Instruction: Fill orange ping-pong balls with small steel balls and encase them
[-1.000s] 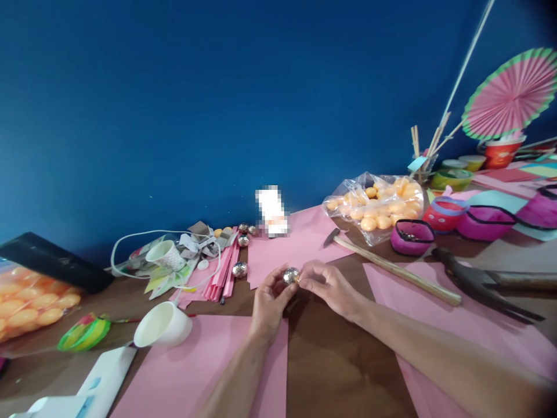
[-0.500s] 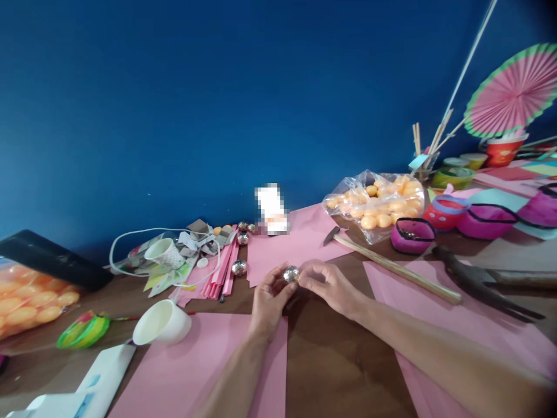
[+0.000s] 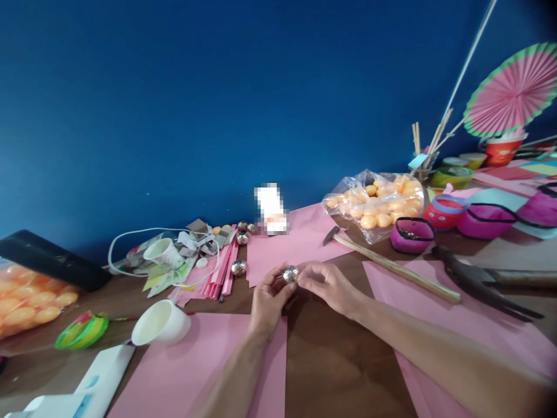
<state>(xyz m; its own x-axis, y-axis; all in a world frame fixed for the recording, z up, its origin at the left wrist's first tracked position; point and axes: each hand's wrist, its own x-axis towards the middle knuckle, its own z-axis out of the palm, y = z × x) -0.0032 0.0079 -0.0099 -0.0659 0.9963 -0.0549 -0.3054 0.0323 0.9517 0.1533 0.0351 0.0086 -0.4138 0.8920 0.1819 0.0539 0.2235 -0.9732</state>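
Note:
A shiny silver ball point(image 3: 290, 273) with a studded-looking surface is held above the brown table by my left hand point(image 3: 268, 299), between thumb and fingers. At the ball's right side, my right hand point(image 3: 327, 285) has its thumb and forefinger pinched together. Whatever is in that pinch is too small to make out. More silver balls point(image 3: 239, 267) lie to the left of my hands. A small hammer point(image 3: 391, 265) with a wooden handle rests to the right, close to a purple pouch point(image 3: 412, 237) with small metal bits inside.
A clear bag of orange balls point(image 3: 383, 206) lies at the back right. The claw hammer point(image 3: 474, 277) is at far right. Pink sheets point(image 3: 209, 360) cover parts of the table point(image 3: 343, 360). A white cup-shaped object point(image 3: 161, 324), paper strips point(image 3: 220, 273) and a white device point(image 3: 102, 377) are left.
Almost nothing differs. Both hands stay at the same spot around the silver ball, with only a very slight shift of the whole view.

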